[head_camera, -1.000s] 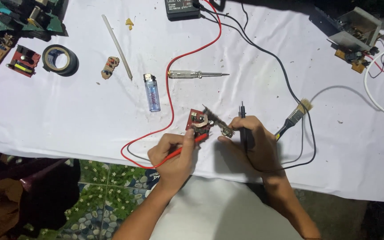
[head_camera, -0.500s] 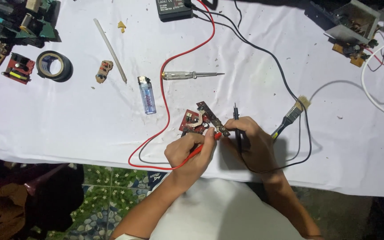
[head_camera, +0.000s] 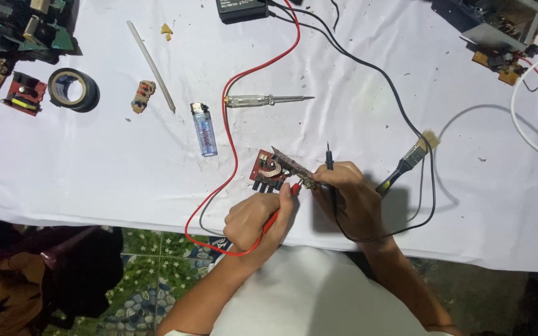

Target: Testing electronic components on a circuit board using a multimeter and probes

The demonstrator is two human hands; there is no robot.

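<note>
Both hands work at the table's near edge. Left hand grips a red probe, its tip at a red circuit board. Right hand pinches the board's edge while also holding a black probe. Half a second ago the red probe's tip lay lower; now it touches the board.

Beyond lie a brush, lighter, screwdriver and tape roll on a white cloth. Farther off sits a black meter. Patterned floor shows below.
</note>
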